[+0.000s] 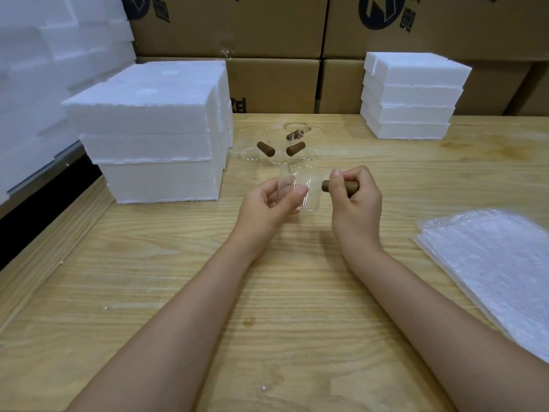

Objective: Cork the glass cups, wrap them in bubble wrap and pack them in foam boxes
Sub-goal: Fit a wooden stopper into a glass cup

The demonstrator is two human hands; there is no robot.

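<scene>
Table (282,292) wood shows between foam boxes (154,144) left and bubble wrap (490,263) right. Left hand (267,200) grips glass cup (309,191); right hand (356,200) grips cork (326,185) just beside it.

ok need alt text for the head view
A person's left hand holds a clear glass cup over a wooden table while the right hand grips a brown cork beside it. More cups and corks lie behind, with stacked foam boxes on both sides and bubble wrap at right.

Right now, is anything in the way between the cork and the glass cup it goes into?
Nothing visible. The right hand grips the cork, the left hand holds the glass cup right beside it, and nothing shows between them.
</scene>
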